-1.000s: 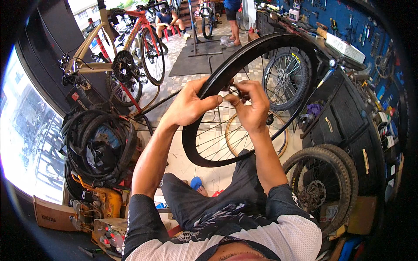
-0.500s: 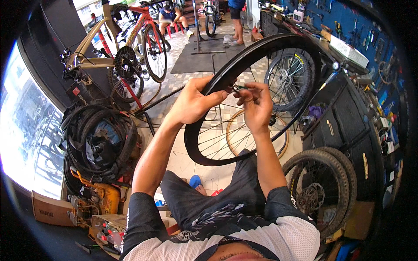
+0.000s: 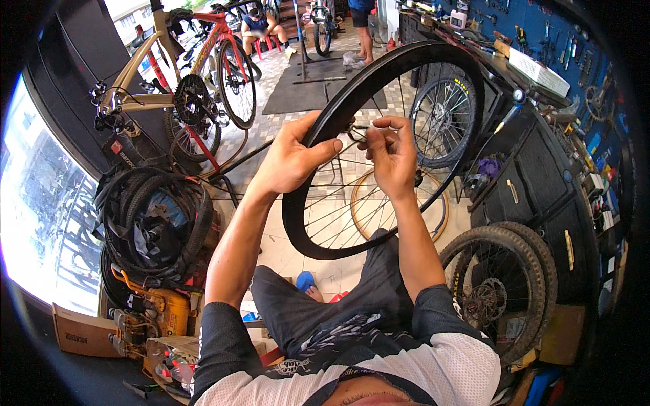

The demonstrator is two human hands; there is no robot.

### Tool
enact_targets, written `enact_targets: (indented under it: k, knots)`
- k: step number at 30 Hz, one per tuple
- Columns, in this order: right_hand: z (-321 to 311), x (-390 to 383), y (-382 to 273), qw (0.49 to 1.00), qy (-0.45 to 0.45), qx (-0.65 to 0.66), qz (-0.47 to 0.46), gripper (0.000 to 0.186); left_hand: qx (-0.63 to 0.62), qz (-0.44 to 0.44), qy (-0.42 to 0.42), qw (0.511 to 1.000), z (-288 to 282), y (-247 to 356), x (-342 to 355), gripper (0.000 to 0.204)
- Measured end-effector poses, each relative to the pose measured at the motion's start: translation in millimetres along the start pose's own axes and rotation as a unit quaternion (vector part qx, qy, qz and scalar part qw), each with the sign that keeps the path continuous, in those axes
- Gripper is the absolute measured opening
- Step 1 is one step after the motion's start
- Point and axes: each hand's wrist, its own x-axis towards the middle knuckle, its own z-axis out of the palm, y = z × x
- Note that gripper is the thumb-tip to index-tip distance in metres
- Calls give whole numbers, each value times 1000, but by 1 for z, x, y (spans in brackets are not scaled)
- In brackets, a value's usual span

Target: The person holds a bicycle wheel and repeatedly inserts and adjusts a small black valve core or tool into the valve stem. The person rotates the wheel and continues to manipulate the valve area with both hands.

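A black deep-rimmed bicycle wheel (image 3: 295,220) stands tilted in front of me, its lower edge by my knees. My left hand (image 3: 291,159) is closed around the left side of the rim, thumb on the inner side and fingers hidden behind. Inside the rim, my right hand (image 3: 393,159) pinches a small dark tool (image 3: 357,130) that looks like a spoke wrench. The tool's end is at the spokes close to the rim, near my left thumb; its exact contact is too small to make out.
A black drawer cabinet (image 3: 535,196) lines the right side, with knobbly-tyred wheels (image 3: 494,233) leaning before it. Tyres (image 3: 152,216) are heaped at left above a yellow machine (image 3: 166,308). Bicycles (image 3: 145,101) stand at far left. Two people (image 3: 261,30) are in the background.
The wheel and both hands have shifted slightly left. My right fingers have turned a little with the small tool, while my left hand keeps its hold on the rim.
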Motion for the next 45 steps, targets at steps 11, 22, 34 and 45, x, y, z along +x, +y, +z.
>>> enact_targets:
  k: [11,22,34,45]
  knots:
    - [1,-4,-13,988,-58,-133,-54,64,-91,28,4,995,3,-16,1,31]
    - [-5,10,-14,994,-73,-77,-9,32,9,16,2,1000,0,-6,-3,43]
    - [-16,17,-37,912,-85,-332,-226,44,-11,-37,-13,999,-4,2,-8,41]
    - [-49,34,-51,929,110,-310,-168,17,-104,10,-32,994,-2,-12,-9,47]
